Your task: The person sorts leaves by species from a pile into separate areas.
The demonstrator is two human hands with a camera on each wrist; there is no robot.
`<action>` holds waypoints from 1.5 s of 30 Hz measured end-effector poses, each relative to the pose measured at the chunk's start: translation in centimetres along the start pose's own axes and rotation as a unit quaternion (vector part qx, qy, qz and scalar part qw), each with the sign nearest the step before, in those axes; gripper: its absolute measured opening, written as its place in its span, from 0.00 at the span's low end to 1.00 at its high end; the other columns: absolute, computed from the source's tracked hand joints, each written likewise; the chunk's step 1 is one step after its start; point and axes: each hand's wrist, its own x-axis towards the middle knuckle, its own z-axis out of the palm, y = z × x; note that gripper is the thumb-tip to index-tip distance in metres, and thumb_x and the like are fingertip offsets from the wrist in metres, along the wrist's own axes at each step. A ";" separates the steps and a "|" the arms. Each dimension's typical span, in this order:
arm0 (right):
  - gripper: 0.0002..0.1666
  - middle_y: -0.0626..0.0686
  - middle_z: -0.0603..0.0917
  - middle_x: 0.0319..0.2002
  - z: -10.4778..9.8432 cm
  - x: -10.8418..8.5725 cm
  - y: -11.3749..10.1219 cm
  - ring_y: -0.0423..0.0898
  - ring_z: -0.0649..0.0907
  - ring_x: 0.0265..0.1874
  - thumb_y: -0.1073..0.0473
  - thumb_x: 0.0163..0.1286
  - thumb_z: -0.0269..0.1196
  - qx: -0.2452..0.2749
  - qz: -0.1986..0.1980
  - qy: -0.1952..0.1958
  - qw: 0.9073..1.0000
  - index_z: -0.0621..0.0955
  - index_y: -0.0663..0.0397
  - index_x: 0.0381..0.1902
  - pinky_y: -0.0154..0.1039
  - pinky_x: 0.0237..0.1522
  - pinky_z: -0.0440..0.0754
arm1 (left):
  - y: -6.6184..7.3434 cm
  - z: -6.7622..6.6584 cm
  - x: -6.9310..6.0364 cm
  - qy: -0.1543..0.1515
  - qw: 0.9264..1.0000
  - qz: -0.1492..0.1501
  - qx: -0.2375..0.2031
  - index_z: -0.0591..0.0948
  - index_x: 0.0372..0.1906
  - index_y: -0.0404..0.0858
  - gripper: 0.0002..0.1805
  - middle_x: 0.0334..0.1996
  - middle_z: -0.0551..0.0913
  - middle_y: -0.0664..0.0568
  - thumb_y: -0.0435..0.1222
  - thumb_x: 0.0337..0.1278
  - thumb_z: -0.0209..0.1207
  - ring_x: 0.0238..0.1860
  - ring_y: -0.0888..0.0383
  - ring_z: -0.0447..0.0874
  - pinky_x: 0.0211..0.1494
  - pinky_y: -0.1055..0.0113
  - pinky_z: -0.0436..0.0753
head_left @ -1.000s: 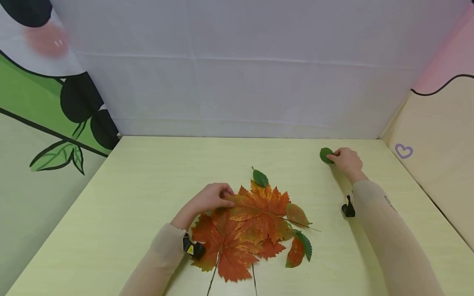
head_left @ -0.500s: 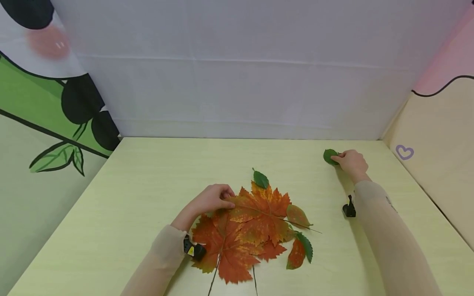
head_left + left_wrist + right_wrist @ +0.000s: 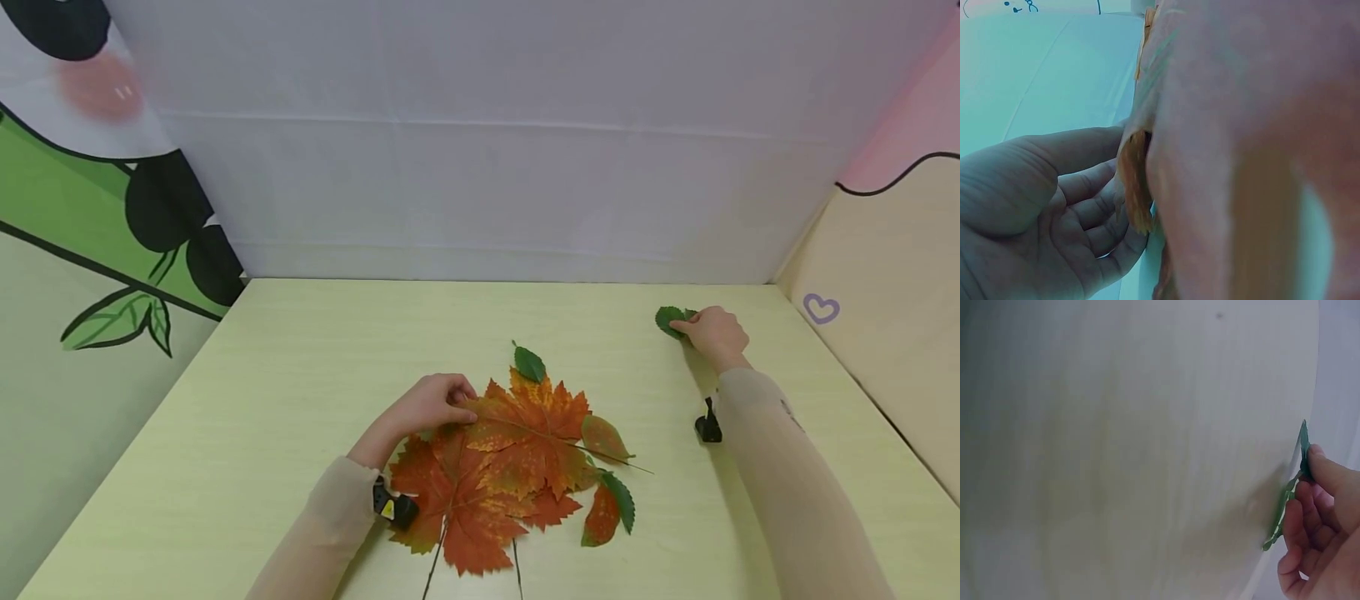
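While left grip (image 3: 431, 404) pinches one orange leaf (image 3: 532, 435), right grip (image 3: 716, 335) pinches at least one green leaf (image 3: 667, 322); both grips closed.

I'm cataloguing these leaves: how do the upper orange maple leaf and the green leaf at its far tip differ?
The upper maple leaf is larger than the green leaf. The upper maple leaf is orange and lobed, the green leaf oval. The left hand pinches the upper maple leaf; no hand touches the green leaf. Both show a stem.
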 end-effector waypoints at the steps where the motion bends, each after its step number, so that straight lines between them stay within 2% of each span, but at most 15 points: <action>1: 0.25 0.47 0.70 0.13 0.0 0.0 0.0 0.42 0.66 0.14 0.39 0.61 0.57 0.000 0.000 0.001 1.000 0.81 0.54 0.23 0.36 0.18 0.62 | 0.0 0.0 0.0 0.000 1.000 0.000 0.000 0.78 0.39 0.38 0.11 0.28 0.78 0.53 0.37 0.50 0.63 0.28 0.61 0.73 0.33 0.68 0.73; 8: 0.29 0.44 0.62 0.10 0.0 0.1 0.2 0.42 0.64 0.14 0.37 0.61 0.57 -0.018 0.014 -0.006 1.000 0.68 0.45 0.08 0.37 0.20 0.61 | -0.2 0.1 0.1 -0.001 1.000 0.003 -0.002 0.78 0.39 0.38 0.11 0.28 0.78 0.53 0.37 0.50 0.63 0.28 0.61 0.73 0.33 0.67 0.73; 13: 0.31 0.44 0.60 0.09 0.0 0.0 0.1 0.42 0.64 0.13 0.36 0.59 0.57 -0.025 0.031 -0.006 0.999 0.60 0.43 0.07 0.38 0.21 0.62 | -0.2 0.2 0.1 -0.003 1.000 0.001 -0.007 0.78 0.39 0.38 0.11 0.28 0.78 0.53 0.37 0.50 0.63 0.27 0.60 0.73 0.32 0.67 0.73; 18: 0.31 0.45 0.61 0.10 0.0 -0.2 0.1 0.42 0.65 0.13 0.35 0.60 0.56 -0.030 0.036 -0.006 0.999 0.62 0.45 0.07 0.37 0.21 0.62 | -0.1 0.2 0.1 -0.004 1.000 0.000 -0.006 0.78 0.39 0.38 0.11 0.28 0.78 0.53 0.37 0.50 0.63 0.27 0.61 0.73 0.33 0.68 0.73; 29: 0.31 0.46 0.62 0.11 0.0 -0.1 -0.2 0.42 0.66 0.13 0.36 0.62 0.55 -0.045 0.024 0.002 0.999 0.62 0.47 0.10 0.36 0.20 0.63 | 0.1 -0.1 -0.1 -0.001 1.000 -0.001 0.000 0.78 0.39 0.39 0.11 0.28 0.79 0.53 0.37 0.50 0.63 0.28 0.61 0.75 0.34 0.67 0.74; 33: 0.29 0.47 0.65 0.12 -0.1 -0.3 -0.2 0.43 0.67 0.14 0.37 0.63 0.54 -0.049 0.010 0.005 0.999 0.65 0.49 0.12 0.37 0.20 0.63 | 0.2 -0.1 -0.1 -0.001 1.000 -0.004 0.003 0.78 0.39 0.39 0.11 0.28 0.79 0.54 0.37 0.50 0.64 0.28 0.61 0.75 0.34 0.67 0.74; 40: 0.24 0.51 0.73 0.19 -0.2 -0.9 -0.8 0.44 0.70 0.16 0.42 0.65 0.54 -0.054 -0.021 0.017 0.998 0.74 0.58 0.25 0.37 0.21 0.65 | 0.2 -0.1 0.0 0.003 1.000 -0.008 0.007 0.78 0.38 0.38 0.12 0.28 0.79 0.54 0.37 0.49 0.64 0.29 0.62 0.75 0.34 0.67 0.74; 45: 0.21 0.54 0.76 0.25 -0.1 -1.4 -1.8 0.45 0.72 0.20 0.44 0.64 0.55 -0.056 -0.047 0.028 0.997 0.74 0.59 0.30 0.38 0.22 0.66 | 0.0 -0.1 0.1 0.001 1.000 -0.007 0.008 0.78 0.39 0.38 0.12 0.28 0.79 0.54 0.38 0.49 0.64 0.29 0.62 0.75 0.34 0.68 0.74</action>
